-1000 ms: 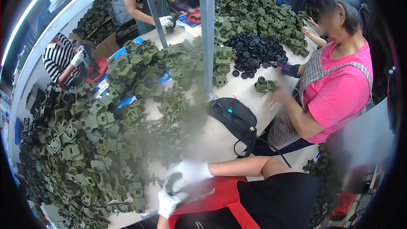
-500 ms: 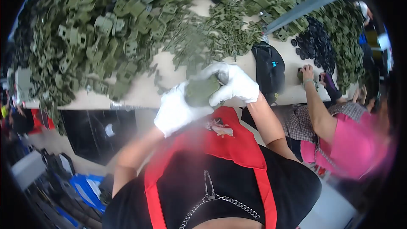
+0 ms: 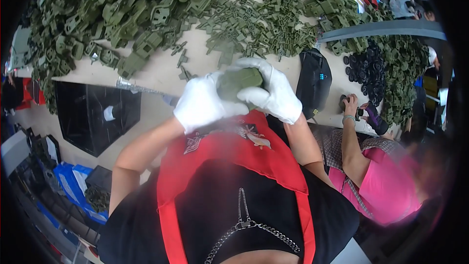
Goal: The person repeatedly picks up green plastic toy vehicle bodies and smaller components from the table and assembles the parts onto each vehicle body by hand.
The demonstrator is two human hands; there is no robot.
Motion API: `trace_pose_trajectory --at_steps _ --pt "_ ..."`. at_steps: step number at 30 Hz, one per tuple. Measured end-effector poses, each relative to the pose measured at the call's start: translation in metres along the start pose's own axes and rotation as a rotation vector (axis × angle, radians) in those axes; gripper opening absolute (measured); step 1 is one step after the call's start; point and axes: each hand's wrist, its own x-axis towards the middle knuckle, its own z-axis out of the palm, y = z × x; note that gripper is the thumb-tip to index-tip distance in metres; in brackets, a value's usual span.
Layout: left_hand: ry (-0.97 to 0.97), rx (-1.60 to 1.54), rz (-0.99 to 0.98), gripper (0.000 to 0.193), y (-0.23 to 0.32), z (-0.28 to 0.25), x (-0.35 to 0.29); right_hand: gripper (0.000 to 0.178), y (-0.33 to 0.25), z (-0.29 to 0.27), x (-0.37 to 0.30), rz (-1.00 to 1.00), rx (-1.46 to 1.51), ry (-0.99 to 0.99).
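Both white-gloved hands hold one olive-green moulded plastic part (image 3: pixel 239 83) just off the table's near edge, in front of my red apron. My left hand (image 3: pixel 202 101) wraps its left side, fingers closed around it. On the other side my right hand (image 3: pixel 277 93) grips the part with the thumb across its near face and the fingers over the far end. The gloves cover much of the part, and a blur in the middle of the picture softens its detail. Small green plastic pieces (image 3: pixel 183 61) lie on the table beyond my left hand.
A heap of larger green plastic parts (image 3: pixel 141 12) covers the table's far left. Small green pieces (image 3: pixel 264 24) spread across the middle. To the right are a black pouch (image 3: pixel 312 83), black wheels (image 3: pixel 366 68) and a grey bar (image 3: pixel 381 30). A co-worker in pink (image 3: pixel 391 181) works at the right.
The view has swung a little, shifting the table and the co-worker in the picture. Both hands still hold the green part, which now shows a more angular face.
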Motion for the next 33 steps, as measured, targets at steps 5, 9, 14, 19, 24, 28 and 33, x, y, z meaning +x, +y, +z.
trace_pose_trajectory --at_steps 5,9,14,19,24,28,33 --pt "-0.261 -0.434 -0.177 0.065 -0.031 0.004 0.039 0.039 0.038 0.002 0.022 0.164 0.022 0.159" --pt "-0.129 -0.156 0.01 0.08 -0.035 -0.023 0.028 0.04 0.028 -0.011 0.023 0.157 0.144 0.162" --pt "0.172 -0.519 0.147 0.09 -0.048 -0.013 0.0 0.038 0.076 -0.035 0.004 0.096 0.541 0.468" --pt "0.226 -0.747 0.013 0.074 -0.047 -0.015 -0.001 0.045 0.044 -0.038 0.0 0.043 -0.816 0.528" --pt "0.113 -0.541 0.054 0.06 -0.048 -0.005 -0.003 0.044 -0.008 0.041 0.034 0.03 -0.632 -0.03" --pt "0.104 -0.419 0.004 0.057 -0.08 0.002 -0.006 0.045 0.008 0.057 0.03 0.094 -0.736 -0.042" --pt "0.049 -0.436 -0.036 0.066 -0.064 -0.001 -0.021 0.061 0.052 0.034 0.027 0.256 0.046 -0.226"
